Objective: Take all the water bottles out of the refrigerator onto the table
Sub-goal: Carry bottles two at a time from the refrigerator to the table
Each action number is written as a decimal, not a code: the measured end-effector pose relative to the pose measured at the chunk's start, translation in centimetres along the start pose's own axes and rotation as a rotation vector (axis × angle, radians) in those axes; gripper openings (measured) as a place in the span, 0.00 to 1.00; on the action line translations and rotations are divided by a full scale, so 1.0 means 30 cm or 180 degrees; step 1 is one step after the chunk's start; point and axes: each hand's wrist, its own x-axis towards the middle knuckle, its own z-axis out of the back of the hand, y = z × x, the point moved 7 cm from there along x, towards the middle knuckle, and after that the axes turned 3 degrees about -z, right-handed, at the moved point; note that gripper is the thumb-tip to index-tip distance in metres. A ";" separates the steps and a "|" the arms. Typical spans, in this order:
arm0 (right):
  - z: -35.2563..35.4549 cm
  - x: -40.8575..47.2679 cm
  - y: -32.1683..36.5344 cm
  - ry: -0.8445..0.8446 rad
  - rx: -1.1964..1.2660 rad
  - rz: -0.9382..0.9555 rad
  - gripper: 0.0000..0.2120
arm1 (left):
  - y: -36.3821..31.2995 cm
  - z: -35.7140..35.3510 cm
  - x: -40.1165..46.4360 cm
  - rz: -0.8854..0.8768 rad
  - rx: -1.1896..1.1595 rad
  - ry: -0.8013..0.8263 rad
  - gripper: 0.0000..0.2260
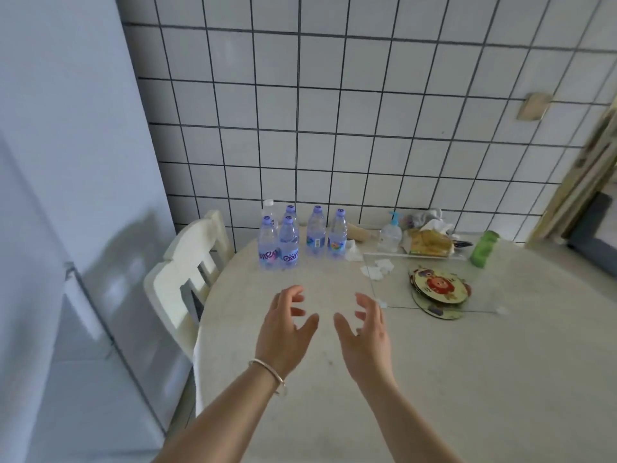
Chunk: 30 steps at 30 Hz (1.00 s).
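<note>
One refrigerator [66, 228] stood closed at the left, beside one round table [434, 379] with two pale chairs [187, 272] tucked between them. Six water bottles [288, 240] stood upright in a cluster on the table's far edge near the tiled wall [334, 111]: five with purple caps, one with a white cap behind. Right of them lay one pump bottle [390, 233], one green container [482, 247] and a stack of round patterned mats [437, 290]. Two hands hovered over the table, well short of the bottles and holding nothing: the left hand [283, 329], with a bracelet [268, 374] on its wrist, and the right hand [365, 332], both with fingers spread and loosely curved, palms facing each other.
</note>
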 end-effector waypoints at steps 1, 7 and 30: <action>0.015 -0.050 -0.003 -0.0058 0.0027 -0.0042 0.22 | -0.026 0.004 -0.038 -0.0062 0.0041 0.0087 0.22; 0.103 -0.352 0.015 -0.0478 -0.0007 -0.0207 0.22 | -0.123 0.039 -0.266 -0.0363 -0.0021 0.0463 0.22; 0.205 -1.276 0.271 -0.0488 -0.0775 0.0131 0.31 | -0.307 0.594 -0.967 -0.0460 -0.0238 0.0531 0.24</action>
